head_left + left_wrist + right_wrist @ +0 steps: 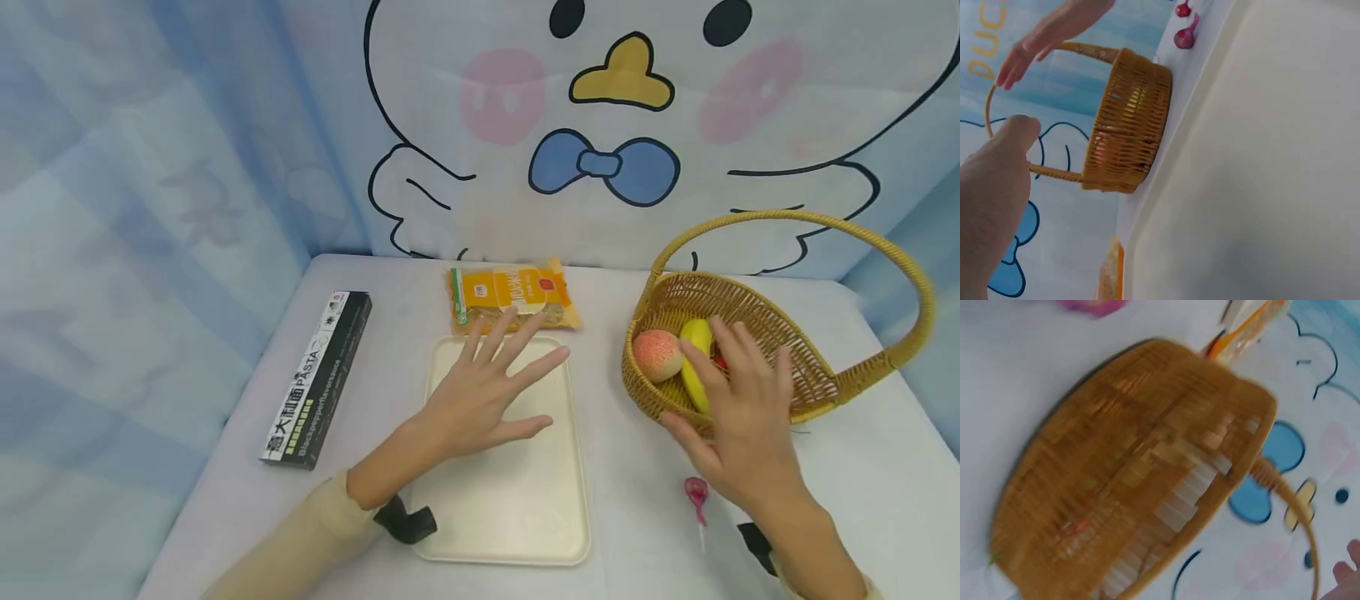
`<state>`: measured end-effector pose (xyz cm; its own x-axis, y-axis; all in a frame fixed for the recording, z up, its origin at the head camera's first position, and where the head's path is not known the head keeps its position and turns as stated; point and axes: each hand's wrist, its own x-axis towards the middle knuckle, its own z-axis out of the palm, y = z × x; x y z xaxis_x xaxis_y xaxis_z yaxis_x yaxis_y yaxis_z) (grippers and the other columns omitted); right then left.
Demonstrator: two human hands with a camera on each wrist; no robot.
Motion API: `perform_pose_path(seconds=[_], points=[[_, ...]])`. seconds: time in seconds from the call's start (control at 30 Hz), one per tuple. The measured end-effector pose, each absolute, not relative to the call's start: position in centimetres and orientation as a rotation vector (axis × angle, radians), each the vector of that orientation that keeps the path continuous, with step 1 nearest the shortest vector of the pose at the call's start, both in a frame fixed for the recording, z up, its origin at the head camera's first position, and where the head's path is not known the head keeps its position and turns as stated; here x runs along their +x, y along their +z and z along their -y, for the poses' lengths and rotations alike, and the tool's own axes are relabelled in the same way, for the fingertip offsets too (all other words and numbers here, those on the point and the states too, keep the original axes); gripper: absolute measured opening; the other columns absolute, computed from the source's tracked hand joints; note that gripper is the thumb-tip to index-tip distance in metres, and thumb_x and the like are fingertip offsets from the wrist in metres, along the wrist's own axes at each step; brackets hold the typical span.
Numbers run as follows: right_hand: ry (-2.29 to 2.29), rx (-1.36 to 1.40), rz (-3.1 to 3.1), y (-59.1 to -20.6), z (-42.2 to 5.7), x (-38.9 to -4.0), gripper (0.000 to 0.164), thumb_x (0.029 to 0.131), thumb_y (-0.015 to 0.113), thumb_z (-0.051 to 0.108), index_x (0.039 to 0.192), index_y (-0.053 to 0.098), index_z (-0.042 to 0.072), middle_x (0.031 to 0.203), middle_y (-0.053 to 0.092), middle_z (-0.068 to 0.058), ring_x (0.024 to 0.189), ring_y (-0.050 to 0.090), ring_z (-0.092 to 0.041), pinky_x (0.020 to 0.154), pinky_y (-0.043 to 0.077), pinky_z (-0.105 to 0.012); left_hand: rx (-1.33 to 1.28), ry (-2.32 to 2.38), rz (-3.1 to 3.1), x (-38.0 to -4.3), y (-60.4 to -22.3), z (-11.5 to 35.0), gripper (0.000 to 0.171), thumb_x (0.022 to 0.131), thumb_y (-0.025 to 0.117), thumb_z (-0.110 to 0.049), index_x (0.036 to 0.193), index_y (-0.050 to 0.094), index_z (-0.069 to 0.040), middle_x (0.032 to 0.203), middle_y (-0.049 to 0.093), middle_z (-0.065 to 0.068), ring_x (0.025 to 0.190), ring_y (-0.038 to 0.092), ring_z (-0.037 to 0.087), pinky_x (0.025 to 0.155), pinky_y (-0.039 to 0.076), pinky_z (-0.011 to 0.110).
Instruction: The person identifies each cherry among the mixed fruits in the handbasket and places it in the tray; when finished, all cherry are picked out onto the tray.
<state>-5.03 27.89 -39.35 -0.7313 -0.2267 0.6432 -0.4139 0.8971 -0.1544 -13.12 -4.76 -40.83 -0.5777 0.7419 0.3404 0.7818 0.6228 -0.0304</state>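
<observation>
Left hand (pixel 480 400) spread wide over the tray (pixel 510 512), packet (pixel 510 287) hugging its twelve-o'clock edge, surface (pixel 606 433) room at three, right hand (pixel 746 437) wide above the basket (pixel 810 379), by its six-o'clock rim

Head view, seven o'clock: plain beige sleeve (pixel 303 537) with a black wrist strap (pixel 406 522) behind the bare left hand (pixel 480 400). Four o'clock: bare right hand (pixel 750 433), black wristband (pixel 757 548), sliver of beige cuff (pixel 872 591).

I see a white table (pixel 626 517). On it are a cream tray (pixel 502 517), a long pasta box (pixel 318 379), an orange bag (pixel 513 292), a basket (pixel 636 385) and a pink lollipop (pixel 697 490).
</observation>
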Motion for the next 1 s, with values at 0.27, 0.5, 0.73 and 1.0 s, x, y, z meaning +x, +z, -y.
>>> perform_pose_path(seconds=[0.27,0.5,0.73,1.0], points=[[0.463,0.143,2.36,-38.3,-35.4,-1.5,0.086,0.106,0.038,0.068,0.157,0.039,-0.001,0.176,0.023,-0.019,0.163,0.018,-0.044,0.132,0.006,-0.071,-1.505,-0.22,2.379,-14.3,-39.9,0.0,0.074,0.106,0.055,-0.055,0.17,0.027,-0.031,0.182,0.002,0.011,0.169,-0.005,0.037,0.137,0.004,0.061],[0.528,0.016,2.349,-38.2,-40.9,-0.9,0.077,0.108,0.044,0.056,0.164,0.029,0.004,0.174,0.024,-0.024,0.162,0.019,-0.045,0.136,0.01,-0.064,-1.633,-0.191,2.339,-14.6,-39.3,-4.1,0.069,0.107,0.056,-0.046,0.169,0.029,-0.031,0.181,0.008,0.009,0.169,0.008,0.035,0.138,0.013,0.054],[0.67,-0.128,2.441,-38.9,-44.0,-2.7,0.066,0.108,0.053,0.016,0.169,0.028,0.012,0.171,0.034,-0.025,0.16,0.027,-0.048,0.135,0.012,-0.065,-1.71,-0.268,2.289,-14.9,-38.8,-7.1,0.063,0.107,0.059,-0.04,0.164,0.039,-0.026,0.179,0.018,0.011,0.167,0.018,0.033,0.138,0.021,0.047],[0.648,-0.099,2.484,-39.9,-45.6,-4.0,0.058,0.106,0.062,0.009,0.162,0.046,0.016,0.156,0.054,-0.027,0.146,0.043,-0.055,0.129,0.026,-0.07,-1.797,-0.199,2.299,-15.4,-38.7,-10.1,0.057,0.109,0.055,-0.041,0.162,0.043,-0.023,0.178,0.023,0.01,0.164,0.027,0.031,0.138,0.02,0.041]])
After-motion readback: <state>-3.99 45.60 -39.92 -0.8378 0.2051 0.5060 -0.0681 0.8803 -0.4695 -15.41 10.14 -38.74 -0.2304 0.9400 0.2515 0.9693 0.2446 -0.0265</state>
